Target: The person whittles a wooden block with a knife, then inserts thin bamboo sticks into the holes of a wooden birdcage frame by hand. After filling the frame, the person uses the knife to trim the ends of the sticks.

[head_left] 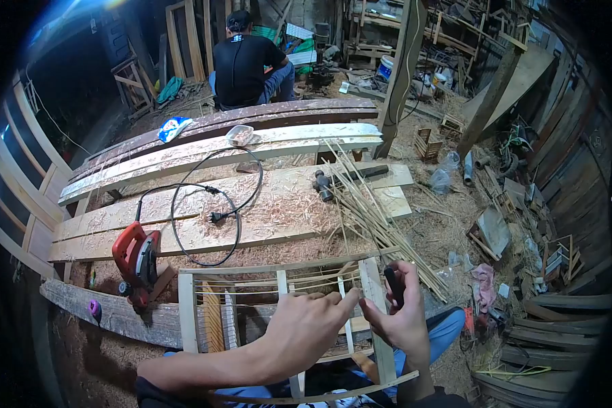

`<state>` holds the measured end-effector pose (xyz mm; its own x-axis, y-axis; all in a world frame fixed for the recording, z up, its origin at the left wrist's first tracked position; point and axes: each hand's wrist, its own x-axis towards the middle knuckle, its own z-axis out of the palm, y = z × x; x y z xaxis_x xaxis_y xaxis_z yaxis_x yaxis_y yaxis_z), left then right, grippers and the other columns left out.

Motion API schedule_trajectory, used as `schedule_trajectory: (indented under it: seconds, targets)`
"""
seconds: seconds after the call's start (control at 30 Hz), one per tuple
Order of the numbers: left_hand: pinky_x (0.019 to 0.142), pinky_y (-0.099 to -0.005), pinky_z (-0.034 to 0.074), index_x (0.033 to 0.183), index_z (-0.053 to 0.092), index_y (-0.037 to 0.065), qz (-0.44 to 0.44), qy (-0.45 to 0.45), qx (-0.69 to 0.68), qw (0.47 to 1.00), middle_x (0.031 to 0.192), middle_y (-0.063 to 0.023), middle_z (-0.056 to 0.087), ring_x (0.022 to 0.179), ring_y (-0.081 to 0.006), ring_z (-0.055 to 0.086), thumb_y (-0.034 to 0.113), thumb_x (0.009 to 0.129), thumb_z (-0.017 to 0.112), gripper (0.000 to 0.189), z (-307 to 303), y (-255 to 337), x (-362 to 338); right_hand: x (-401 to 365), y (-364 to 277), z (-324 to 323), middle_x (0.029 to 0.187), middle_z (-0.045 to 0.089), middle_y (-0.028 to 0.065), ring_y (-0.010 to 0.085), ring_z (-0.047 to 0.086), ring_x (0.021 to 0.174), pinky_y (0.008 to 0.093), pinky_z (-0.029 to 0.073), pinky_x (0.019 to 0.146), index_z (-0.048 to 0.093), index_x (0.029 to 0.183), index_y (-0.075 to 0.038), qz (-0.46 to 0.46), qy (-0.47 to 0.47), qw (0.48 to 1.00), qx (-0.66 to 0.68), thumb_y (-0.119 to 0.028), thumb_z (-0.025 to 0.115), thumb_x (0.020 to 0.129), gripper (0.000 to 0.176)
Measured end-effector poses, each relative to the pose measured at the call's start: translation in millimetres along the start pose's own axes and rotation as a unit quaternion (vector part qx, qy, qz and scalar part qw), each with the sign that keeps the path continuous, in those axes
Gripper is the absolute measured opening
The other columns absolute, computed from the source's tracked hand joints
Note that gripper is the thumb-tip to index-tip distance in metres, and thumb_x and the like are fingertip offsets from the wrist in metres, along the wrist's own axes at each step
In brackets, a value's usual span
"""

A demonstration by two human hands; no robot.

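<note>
A slatted wooden frame [188, 313] lies low in front of me, with thin bamboo strips strung across its upper part. My left hand [309, 319] reaches over it, fingers bent and pressed together beside the right-hand upright [372, 282]; what they pinch is hidden. Just right of that upright, my right hand [402, 316] is closed around a tool with a black handle [393, 285], its thin shaft pointing up and away. A loose bundle of bamboo strips [387, 234] fans out beyond my right hand. Near its far end rests a hammer [323, 185].
A red power planer [136, 262] sits at left on a rough plank [163, 319], its black cord [239, 234] coiled over shaving-covered boards [279, 228]. A wooden post [398, 75] rises behind. Farther back, a person in black [241, 64] sits facing away. Scrap wood [557, 333] is stacked at right.
</note>
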<state>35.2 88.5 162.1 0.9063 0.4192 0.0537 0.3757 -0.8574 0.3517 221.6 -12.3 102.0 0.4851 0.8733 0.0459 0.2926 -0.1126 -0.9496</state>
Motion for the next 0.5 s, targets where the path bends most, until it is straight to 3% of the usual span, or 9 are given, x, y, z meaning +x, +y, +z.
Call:
schedule_trajectory:
  seconds: [0.17,0.23,0.37,0.43,0.5]
  targets:
    - [0.056,-0.0429,0.057,0.135,0.063,0.003,-0.002,-0.015,-0.010,1.000,0.094,-0.0171,0.077,0.070,-0.0312,0.076,0.008,0.088,0.066,0.047,-1,-1,0,0,1,1,0.114,0.069,0.0165,0.0214,0.070,0.107,0.0352,0.056,0.095,0.048,0.136,-0.001,-0.002,-0.003,1.000,-0.013,-0.014,0.090,0.082,0.070]
    - [0.057,-0.0460,0.053,0.125,0.056,0.003,-0.004,-0.010,-0.032,0.999,0.086,-0.0116,0.071,0.074,-0.0335,0.074,0.006,0.088,0.064,0.038,-2,-1,0,1,3,1,0.113,0.069,0.0159,0.0204,0.069,0.106,0.0350,0.056,0.095,0.048,0.136,-0.001,-0.012,-0.001,1.000,-0.009,-0.013,0.090,0.082,0.069]
    - [0.054,-0.0458,0.054,0.131,0.061,0.003,0.003,-0.008,-0.017,1.000,0.078,-0.0161,0.073,0.067,-0.0324,0.075,0.011,0.092,0.064,0.040,0,-9,6,2,3,1,0.113,0.069,0.0154,0.0192,0.069,0.106,0.0345,0.056,0.096,0.048,0.136,-0.001,-0.009,-0.012,1.000,0.007,-0.013,0.089,0.083,0.068]
    - [0.053,-0.0490,0.051,0.130,0.059,0.003,-0.040,-0.096,-0.033,0.994,0.069,-0.0150,0.069,0.063,-0.0348,0.072,0.011,0.095,0.061,0.036,1,-11,9,3,5,-1,0.113,0.068,0.0138,0.0180,0.068,0.107,0.0336,0.055,0.096,0.048,0.135,-0.001,0.000,-0.031,0.999,0.020,-0.012,0.088,0.084,0.066]
    - [0.053,-0.0504,0.050,0.131,0.059,0.002,-0.029,-0.081,-0.048,0.995,0.069,-0.0158,0.068,0.062,-0.0366,0.070,0.010,0.095,0.060,0.037,2,-13,8,3,7,1,0.113,0.068,0.0128,0.0172,0.067,0.107,0.0330,0.055,0.095,0.048,0.135,-0.001,-0.002,-0.030,0.999,0.032,-0.011,0.088,0.084,0.065]
